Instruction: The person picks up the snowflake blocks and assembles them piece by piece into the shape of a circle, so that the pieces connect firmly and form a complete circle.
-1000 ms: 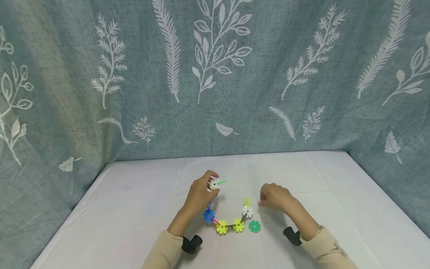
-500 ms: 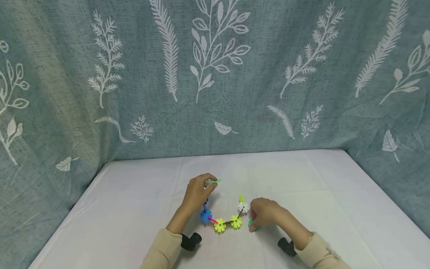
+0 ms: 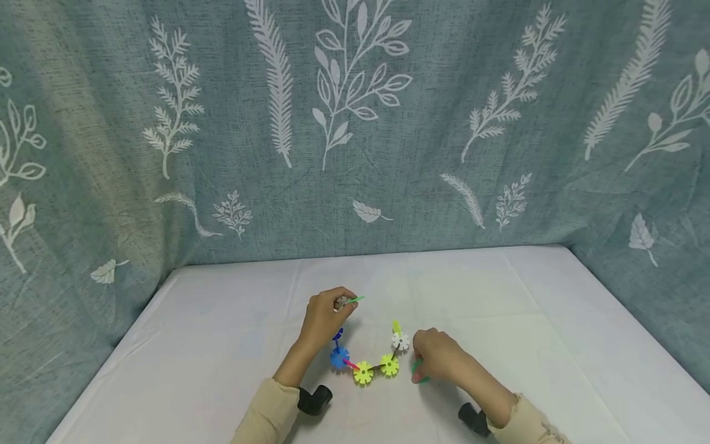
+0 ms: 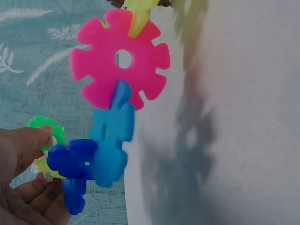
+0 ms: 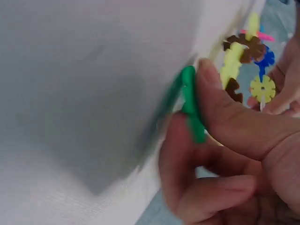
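My left hand (image 3: 324, 317) grips the far left end of a curved chain of notched plastic snowflake discs. In the left wrist view, a bright green disc (image 4: 37, 123) sticks out past the thumb, beside dark blue (image 4: 70, 157), light blue (image 4: 111, 145) and pink (image 4: 98, 61) discs. The chain bends round through yellow discs (image 3: 363, 374) to a white disc (image 3: 400, 341) and an upright yellow one (image 3: 396, 327) at its right end. Just right of that end, my right hand (image 3: 440, 356) pinches a single green disc (image 5: 190, 101) edge-on between thumb and finger, close over the table.
A white cloth covers the table (image 3: 222, 339). Behind it hangs a blue-green curtain (image 3: 355, 135) with white leaf patterns. Black wrist cameras (image 3: 314, 401) sit under both forearms, near the beige sleeves (image 3: 269, 410).
My right hand has come left and down to the loose green disc, taken hold of it and tilted it up. The left hand keeps its grip on the chain, its end disc turned more edge-on.
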`<state>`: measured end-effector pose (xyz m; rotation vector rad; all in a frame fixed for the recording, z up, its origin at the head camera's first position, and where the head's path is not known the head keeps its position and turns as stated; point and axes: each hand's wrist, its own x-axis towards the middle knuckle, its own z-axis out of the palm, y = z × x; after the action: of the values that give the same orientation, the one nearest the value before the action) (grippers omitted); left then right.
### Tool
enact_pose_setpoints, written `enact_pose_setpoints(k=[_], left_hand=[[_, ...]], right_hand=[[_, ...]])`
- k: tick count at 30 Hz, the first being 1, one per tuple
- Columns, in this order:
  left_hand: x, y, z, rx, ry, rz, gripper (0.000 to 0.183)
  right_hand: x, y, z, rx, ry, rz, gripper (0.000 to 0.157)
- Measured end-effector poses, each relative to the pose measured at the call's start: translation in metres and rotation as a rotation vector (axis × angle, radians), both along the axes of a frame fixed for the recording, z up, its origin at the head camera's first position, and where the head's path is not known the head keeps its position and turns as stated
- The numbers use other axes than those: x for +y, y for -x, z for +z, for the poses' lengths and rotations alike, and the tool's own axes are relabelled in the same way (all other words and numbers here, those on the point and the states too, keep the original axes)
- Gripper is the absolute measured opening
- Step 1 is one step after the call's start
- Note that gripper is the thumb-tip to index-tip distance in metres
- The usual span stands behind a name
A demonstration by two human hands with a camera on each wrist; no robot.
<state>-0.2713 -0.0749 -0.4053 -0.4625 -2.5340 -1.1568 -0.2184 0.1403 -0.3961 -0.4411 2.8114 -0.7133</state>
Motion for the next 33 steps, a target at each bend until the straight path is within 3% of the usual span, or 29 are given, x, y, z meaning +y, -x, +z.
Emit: enact_pose_setpoints(k=[5, 9, 13, 18, 27, 33], left_hand=[[0.0, -0.002, 0.001, -0.019, -0.022, -0.019, 0.008], [0.001, -0.002, 0.0, -0.033, -0.03, -0.036, 0.009], [0.004, -0.003, -0.001, -0.025, -0.041, -0.053, 0.009], [0.005, -0.005, 0.001, -0.023, -0.047, -0.068, 0.009], [0.008, -0.006, 0.002, -0.016, -0.052, -0.085, 0.008], [0.012, -0.008, -0.001, -0.001, -0.064, -0.045, 0.007]], right_hand=[[-0.004, 0.03, 0.008, 0.086, 0.223, -0.025, 0.004], [-0.017, 0.053, 0.012, 0.152, 0.412, -0.103, 0.009], [-0.029, 0.063, 0.011, 0.136, 0.511, -0.171, 0.011], [-0.037, 0.066, 0.01, 0.103, 0.545, -0.173, 0.012], [-0.039, 0.065, 0.015, 0.146, 0.514, -0.079, 0.013], [-0.043, 0.064, 0.016, 0.159, 0.49, -0.139, 0.01]])
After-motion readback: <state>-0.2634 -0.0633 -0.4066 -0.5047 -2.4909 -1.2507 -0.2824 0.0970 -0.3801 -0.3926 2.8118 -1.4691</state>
